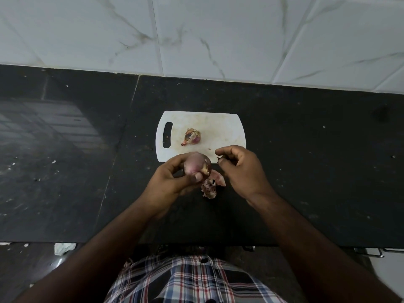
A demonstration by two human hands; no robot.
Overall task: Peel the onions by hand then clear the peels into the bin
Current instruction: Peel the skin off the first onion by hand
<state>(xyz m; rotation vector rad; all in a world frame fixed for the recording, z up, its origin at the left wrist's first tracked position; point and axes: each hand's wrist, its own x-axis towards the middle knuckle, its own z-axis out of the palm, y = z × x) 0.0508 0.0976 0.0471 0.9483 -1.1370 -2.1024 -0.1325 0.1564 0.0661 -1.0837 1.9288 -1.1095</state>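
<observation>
My left hand [175,178] grips a pinkish, partly peeled onion [195,164] just in front of the white cutting board [218,127]. My right hand [238,167] hovers right of it, fingers pinched on a small dark scrap of peel [219,159]. A heap of loose pink and brown peels [211,184] lies on the black counter below the onion. A second onion [192,136], with its dry skin on, rests on the board near the handle slot.
The black stone counter [306,171] stretches left and right, dotted with crumbs. White marble-look wall tiles [218,36] rise behind it. A crumpled white item [64,248] lies on the floor below the counter edge at left. No bin is visible.
</observation>
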